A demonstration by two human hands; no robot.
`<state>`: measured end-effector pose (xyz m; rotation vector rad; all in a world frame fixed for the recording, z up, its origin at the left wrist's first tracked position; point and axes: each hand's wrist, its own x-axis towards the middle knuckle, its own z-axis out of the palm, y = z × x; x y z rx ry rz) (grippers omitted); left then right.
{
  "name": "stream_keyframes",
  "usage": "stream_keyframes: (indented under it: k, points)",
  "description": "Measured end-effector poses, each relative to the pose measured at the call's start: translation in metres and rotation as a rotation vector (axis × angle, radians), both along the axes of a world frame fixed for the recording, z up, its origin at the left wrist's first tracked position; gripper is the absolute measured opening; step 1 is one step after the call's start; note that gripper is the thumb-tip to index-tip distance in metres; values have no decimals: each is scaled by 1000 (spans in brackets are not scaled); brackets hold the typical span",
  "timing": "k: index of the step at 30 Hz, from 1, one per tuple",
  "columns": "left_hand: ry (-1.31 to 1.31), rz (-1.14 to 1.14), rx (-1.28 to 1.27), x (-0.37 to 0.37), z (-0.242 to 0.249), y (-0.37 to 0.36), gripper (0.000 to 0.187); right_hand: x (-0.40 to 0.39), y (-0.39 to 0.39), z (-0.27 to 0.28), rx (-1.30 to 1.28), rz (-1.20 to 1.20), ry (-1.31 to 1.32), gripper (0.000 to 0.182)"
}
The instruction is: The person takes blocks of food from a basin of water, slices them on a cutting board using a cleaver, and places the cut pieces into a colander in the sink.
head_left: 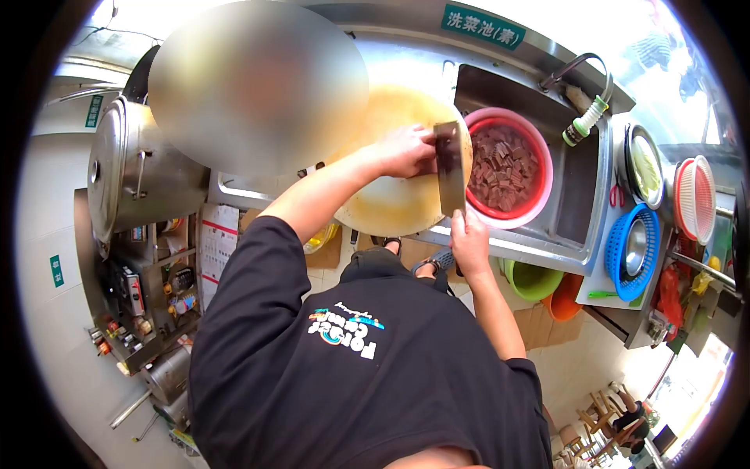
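Observation:
My right hand (469, 244) is wrapped round the handle of a cleaver (450, 176). Its broad dark blade points away from me, over the right side of a round, yellow-stained chopping board (391, 207). Close against the blade's left side, my left hand (406, 152) rests over the board with its fingers curled. What lies under those fingers is hidden. Just right of the board, a pink basin (547, 168) with a red inner bowl holds many cut pieces of dark reddish meat (500, 164).
The basin stands in a steel sink (574, 187) with a hose-fitted faucet (586, 121). Further right are a blue basket (655, 234) and red scissors (617, 195). A large steel pot (168, 168) stands left. Below the sink are green (531, 280) and orange tubs (564, 301). The upper left is blurred.

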<state>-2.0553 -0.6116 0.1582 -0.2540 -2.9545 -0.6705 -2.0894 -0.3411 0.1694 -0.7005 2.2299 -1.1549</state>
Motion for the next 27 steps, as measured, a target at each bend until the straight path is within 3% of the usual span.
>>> stream_keyframes:
  k: [3,7,9,14,16,23,25,27]
  points:
    - [69,-6,64,3,-4,1,19,4,-1,10,-35,-54,-63,21]
    - [-2,9,35,1,-2,-2,20,-1,-2,4,48,66,7,21]
    - [77,4,71,6,-4,0,19,8,0,9,-38,-30,-36,20]
    - [29,9,49,5,-4,-2,19,1,-3,-2,75,48,-89,20]
    - [138,40,74,10,-5,0,10,9,-1,-5,-61,-20,-32,21]
    - [103,52,55,11,-7,-5,6,6,-6,2,37,86,12,21]
    - [147,18,101,15,-7,-4,7,14,-8,19,-7,-23,-102,22]
    - [139,35,98,17,-7,-3,7,12,-7,0,-9,-17,-63,22]
